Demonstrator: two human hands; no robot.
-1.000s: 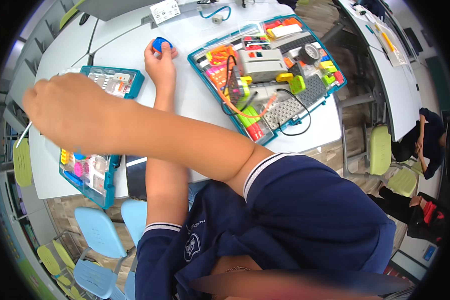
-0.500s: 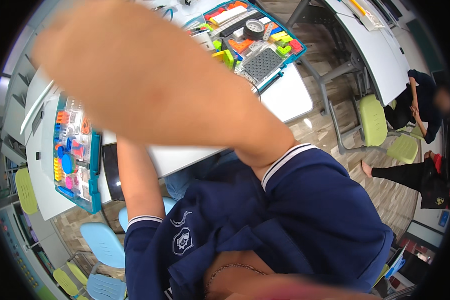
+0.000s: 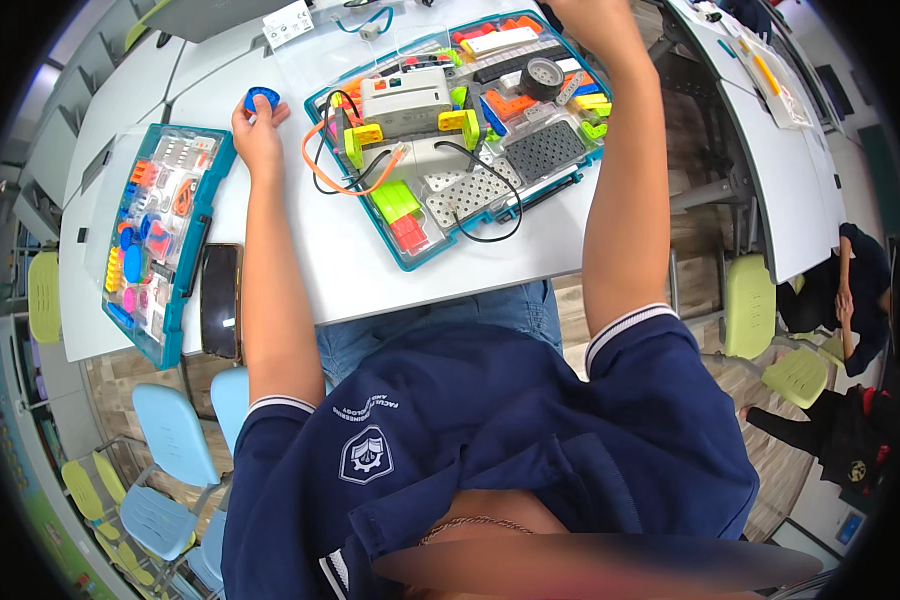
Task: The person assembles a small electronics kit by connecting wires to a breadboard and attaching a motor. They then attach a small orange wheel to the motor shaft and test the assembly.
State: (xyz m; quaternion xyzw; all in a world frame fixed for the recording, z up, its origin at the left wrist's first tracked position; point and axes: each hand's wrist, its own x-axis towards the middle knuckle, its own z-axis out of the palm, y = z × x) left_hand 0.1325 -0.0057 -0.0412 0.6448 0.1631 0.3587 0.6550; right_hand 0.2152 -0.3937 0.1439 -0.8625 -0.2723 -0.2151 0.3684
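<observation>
My left hand [image 3: 259, 135] is closed on a small blue round part [image 3: 262, 97], held above the white table beside the parts kit. At the top edge, past the far right corner of the large kit, is my right hand [image 3: 595, 25]; its fingers are mostly cut off by the picture's rim. Between my arms lies the large teal-edged parts box [image 3: 410, 262], full of colourful building pieces. A grey block assembly [image 3: 406, 100] with yellow brackets rests on it, with an orange cable [image 3: 342, 187] and black wires looping out. A grey-hubbed wheel [image 3: 542, 77] sits among the pieces.
A second teal parts box [image 3: 182, 310] stands to the left, with a black phone [image 3: 222, 300] beside it. A white card [image 3: 288, 24] and blue cable [image 3: 368, 22] lie at the back. Blue chairs [image 3: 175, 430] are at lower left; another person [image 3: 855, 300] sits at far right.
My right arm has swung away from close to the camera toward the upper right, uncovering the large box and the grey assembly. My left hand, holding the blue part, has come into sight.
</observation>
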